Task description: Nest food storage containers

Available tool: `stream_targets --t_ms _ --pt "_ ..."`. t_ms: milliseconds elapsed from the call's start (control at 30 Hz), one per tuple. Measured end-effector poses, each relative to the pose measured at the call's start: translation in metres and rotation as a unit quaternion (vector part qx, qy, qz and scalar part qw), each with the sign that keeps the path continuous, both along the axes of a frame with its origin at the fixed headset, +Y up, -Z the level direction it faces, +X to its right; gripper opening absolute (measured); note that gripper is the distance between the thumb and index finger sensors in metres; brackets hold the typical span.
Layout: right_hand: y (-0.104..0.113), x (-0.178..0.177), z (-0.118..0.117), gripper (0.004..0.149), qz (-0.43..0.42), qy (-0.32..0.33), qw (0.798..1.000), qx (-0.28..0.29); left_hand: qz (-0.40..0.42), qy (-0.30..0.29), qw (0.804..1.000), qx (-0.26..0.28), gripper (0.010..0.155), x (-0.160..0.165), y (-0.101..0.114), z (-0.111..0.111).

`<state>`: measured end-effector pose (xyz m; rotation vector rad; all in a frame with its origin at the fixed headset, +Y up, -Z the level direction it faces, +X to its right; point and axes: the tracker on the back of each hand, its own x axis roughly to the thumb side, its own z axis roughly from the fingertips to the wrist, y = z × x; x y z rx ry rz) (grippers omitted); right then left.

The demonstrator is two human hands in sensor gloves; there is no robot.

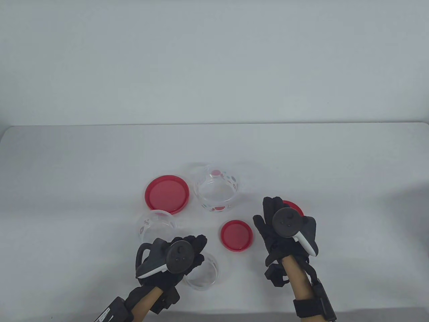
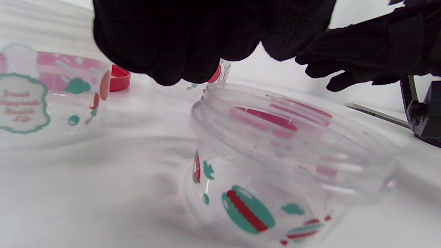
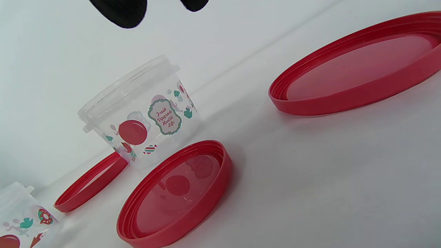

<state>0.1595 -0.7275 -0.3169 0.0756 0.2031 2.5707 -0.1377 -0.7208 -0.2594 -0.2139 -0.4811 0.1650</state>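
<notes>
Three clear printed containers stand open on the white table: a large one, a medium one and a small one. My left hand hovers over the small container; its fingers hang just above the rim with the thumb spread apart, holding nothing. My right hand lies flat and open above a medium red lid, not gripping it. In the right wrist view this lid lies upside down on the table, and only fingertips show at the top.
A large red lid lies left of the large container. A small red lid lies upside down between my hands, also in the right wrist view. The table's far edge meets a white wall.
</notes>
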Motion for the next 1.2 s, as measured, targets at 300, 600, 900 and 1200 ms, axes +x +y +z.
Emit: stream_targets --t_ms 300,600,900,1200 --pt "0.005 0.009 0.000 0.069 -0.045 -0.019 0.999 0.001 -0.039 -0.007 0.999 -0.028 0.057 0.007 -0.012 -0.002" --pt "-0.010 0.035 0.005 0.069 -0.151 -0.032 0.988 -0.005 -0.047 0.000 0.998 -0.041 0.053 0.008 -0.019 -0.004" --pt "-0.012 0.045 0.008 0.069 -0.205 -0.027 0.978 -0.023 -0.039 0.018 0.998 -0.038 0.051 0.006 -0.022 -0.004" --pt "-0.008 0.038 0.011 0.070 -0.275 -0.010 0.960 -0.040 0.021 0.071 0.997 -0.026 0.050 0.014 0.004 -0.020"
